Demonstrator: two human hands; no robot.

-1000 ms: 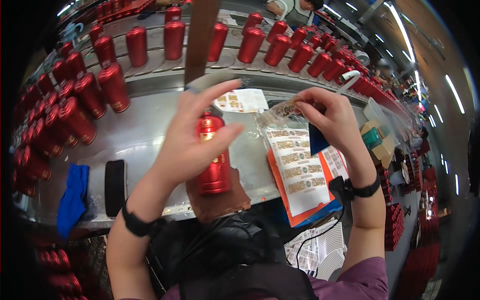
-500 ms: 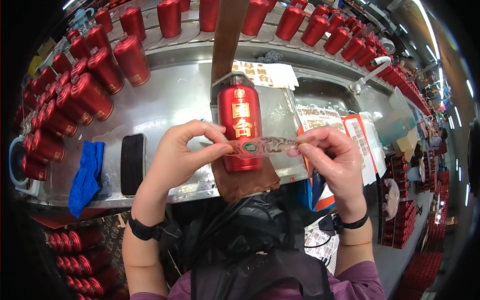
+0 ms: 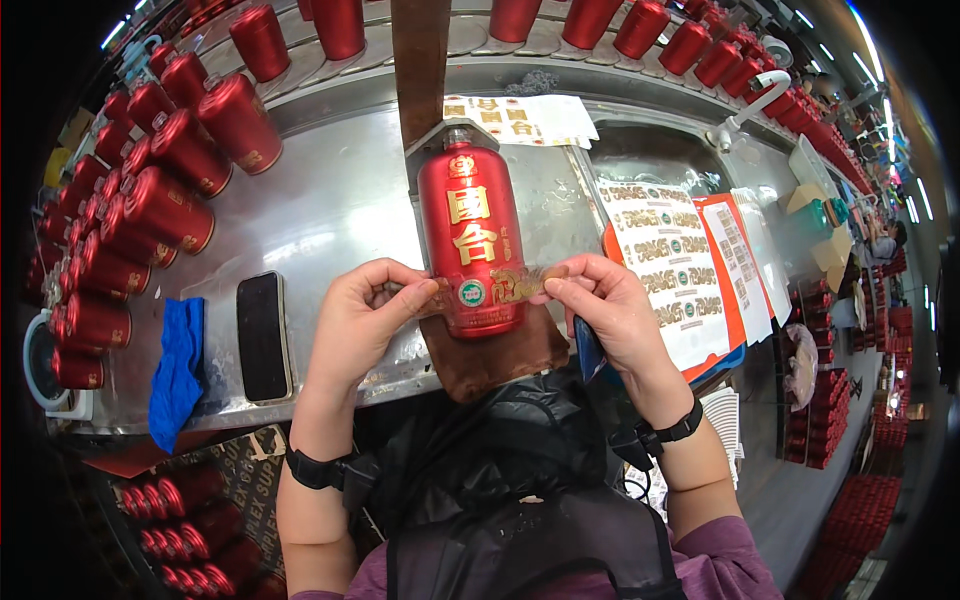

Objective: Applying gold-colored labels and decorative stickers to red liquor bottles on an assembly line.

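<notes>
A red bottle (image 3: pixel 468 175) with raised gold characters lies on its back on a brown pad (image 3: pixel 495 368), its neck pointing away from me. Across its lower part stretches a clear decal strip (image 3: pixel 512 287) with a gold pattern and a round green mark. My left hand (image 3: pixel 372 318) pinches the left end of the strip between thumb and fingertips. The other end is pinched by my right hand (image 3: pixel 608 308). The strip overlaps the bottle's front; whether it touches all along I cannot tell. A flat dark-blue piece (image 3: pixel 588 350) shows beneath my right fingers, its hold partly hidden.
Sheets of similar gold decals (image 3: pixel 662 262) lie on an orange folder at the right. A phone (image 3: pixel 262 335) and a blue cloth (image 3: pixel 178 365) rest on the metal counter (image 3: pixel 310 210). Many red bottles (image 3: pixel 160 215) stand left; a sink with a white faucet (image 3: pixel 745 110) is at the far right.
Both hands have brought the strip lower and closer against the bottle, and it now lies straighter across it. The view has shifted, showing more of the decal sheets.
</notes>
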